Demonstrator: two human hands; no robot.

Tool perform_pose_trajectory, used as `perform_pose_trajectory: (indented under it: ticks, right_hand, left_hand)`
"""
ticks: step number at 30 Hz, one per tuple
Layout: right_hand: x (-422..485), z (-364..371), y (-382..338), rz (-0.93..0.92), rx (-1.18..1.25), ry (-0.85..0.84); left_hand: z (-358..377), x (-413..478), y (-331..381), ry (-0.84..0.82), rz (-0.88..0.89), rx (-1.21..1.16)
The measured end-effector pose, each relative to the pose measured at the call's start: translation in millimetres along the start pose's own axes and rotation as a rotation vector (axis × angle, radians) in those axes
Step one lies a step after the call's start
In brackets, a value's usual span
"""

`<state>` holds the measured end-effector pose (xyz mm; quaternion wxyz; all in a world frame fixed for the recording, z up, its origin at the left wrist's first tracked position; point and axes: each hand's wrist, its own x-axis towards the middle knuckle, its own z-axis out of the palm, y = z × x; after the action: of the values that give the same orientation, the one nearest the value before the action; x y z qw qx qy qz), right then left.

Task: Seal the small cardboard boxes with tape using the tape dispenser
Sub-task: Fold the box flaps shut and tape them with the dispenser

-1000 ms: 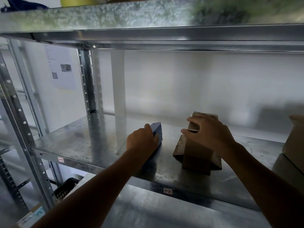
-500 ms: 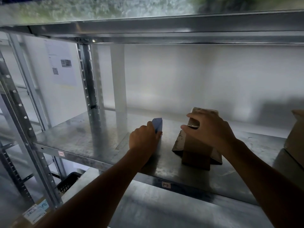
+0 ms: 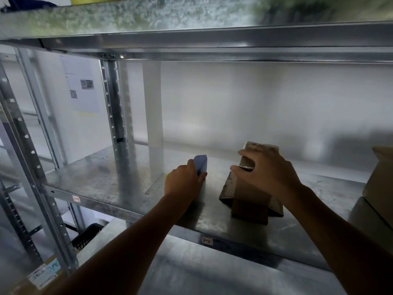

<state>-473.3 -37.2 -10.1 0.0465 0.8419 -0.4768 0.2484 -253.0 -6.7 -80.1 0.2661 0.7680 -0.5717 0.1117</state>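
With the left hand we grip the blue plastic tape dispenser; the right hand holds the small brown cardboard box upright on the metal shelf. A loose grip may tip it.

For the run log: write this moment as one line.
left hand grips blue tape dispenser | right hand holds top of small cardboard box | box stands on metal shelf
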Motion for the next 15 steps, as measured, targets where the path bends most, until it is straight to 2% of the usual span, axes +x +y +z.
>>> perform_pose_trajectory:
  ticks: [9,12,15]
  right_hand:
    - [-14,-9,6,-0.009,0.014,0.004]
    - [-20,-11,6,-0.011,0.050,0.032]
    - [-31,-16,3,0.003,0.098,0.137]
  left_hand:
    - [-3,-2,6,0.012,0.017,-0.022]
    - [-18,-11,13,0.107,0.060,0.011]
    - [-29,-27,17,0.219,0.164,-0.126]
